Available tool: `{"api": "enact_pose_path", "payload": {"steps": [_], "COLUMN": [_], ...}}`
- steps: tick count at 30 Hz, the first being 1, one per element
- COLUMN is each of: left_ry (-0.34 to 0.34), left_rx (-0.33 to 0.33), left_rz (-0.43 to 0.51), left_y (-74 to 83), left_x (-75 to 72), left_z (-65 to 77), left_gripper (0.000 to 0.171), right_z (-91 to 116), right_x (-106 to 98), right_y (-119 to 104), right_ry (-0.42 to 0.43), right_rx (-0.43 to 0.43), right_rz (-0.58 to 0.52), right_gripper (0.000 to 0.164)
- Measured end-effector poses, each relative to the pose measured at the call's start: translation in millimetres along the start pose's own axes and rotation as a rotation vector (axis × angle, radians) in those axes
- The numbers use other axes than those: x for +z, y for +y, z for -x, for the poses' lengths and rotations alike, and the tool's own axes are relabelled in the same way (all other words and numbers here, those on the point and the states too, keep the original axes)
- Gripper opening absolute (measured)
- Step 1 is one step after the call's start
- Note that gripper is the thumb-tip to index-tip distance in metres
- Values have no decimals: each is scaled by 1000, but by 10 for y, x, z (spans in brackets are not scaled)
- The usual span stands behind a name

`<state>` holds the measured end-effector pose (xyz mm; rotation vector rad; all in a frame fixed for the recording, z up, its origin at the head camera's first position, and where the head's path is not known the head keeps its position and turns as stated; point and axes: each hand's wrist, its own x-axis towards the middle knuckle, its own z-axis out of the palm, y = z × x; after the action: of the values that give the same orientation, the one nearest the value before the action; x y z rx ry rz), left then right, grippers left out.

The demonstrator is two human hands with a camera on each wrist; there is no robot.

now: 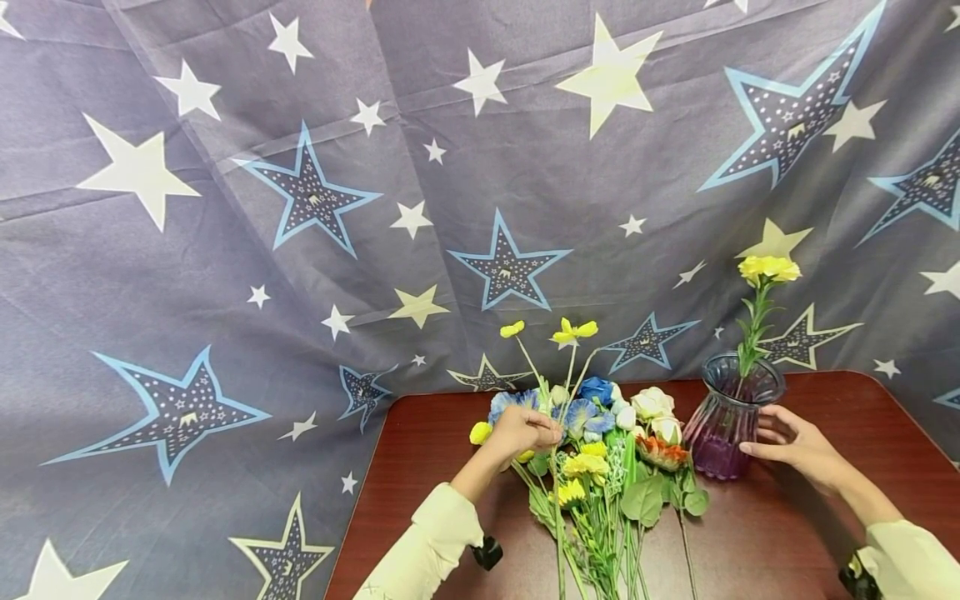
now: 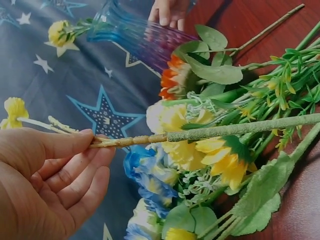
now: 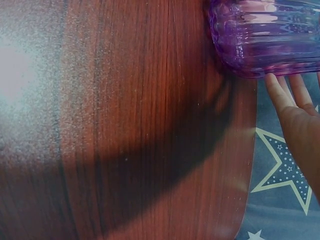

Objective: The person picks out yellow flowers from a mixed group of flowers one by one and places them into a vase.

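Observation:
My left hand [image 1: 525, 432] pinches the long stem [image 2: 210, 131] of a yellow flower [image 1: 574, 331] between thumb and fingers. The stem branches above the pinch into thin stalks with yellow blooms, and its thick green part runs down over the other flowers. At the right, a glass vase [image 1: 722, 417], blue at the rim and purple at the base, stands upright on the table. One yellow carnation [image 1: 768, 270] stands in it. My right hand [image 3: 300, 117] touches the vase's side with fairly straight fingers; some fingertips are hidden or cut off.
A pile of artificial flowers lies on the reddish-brown table [image 1: 420, 467] left of the vase: blue blooms [image 1: 588, 417], white roses [image 1: 652, 403], an orange flower [image 1: 663, 452] and yellow ones [image 1: 585, 467]. Behind the table hangs a grey cloth [image 1: 420, 75] with stars.

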<state>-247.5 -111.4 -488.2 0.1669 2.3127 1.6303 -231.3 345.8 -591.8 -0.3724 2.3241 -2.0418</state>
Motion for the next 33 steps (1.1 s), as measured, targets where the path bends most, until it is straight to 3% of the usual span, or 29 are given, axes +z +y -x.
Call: {"api": "enact_pose_path", "payload": {"steps": [15, 33], "left_ry": [-3, 10], "left_rx": [159, 253], "left_rz": [-116, -243], "left_y": [304, 786], "left_x": [-67, -29], "left_z": [43, 53], "left_gripper": [11, 7], "right_z": [0, 1], "right_x": [-10, -7], "right_y": [-9, -14], "right_ry": [3, 2], "right_rx": [15, 26], "right_rz": [30, 28], "right_gripper": [46, 45]}}
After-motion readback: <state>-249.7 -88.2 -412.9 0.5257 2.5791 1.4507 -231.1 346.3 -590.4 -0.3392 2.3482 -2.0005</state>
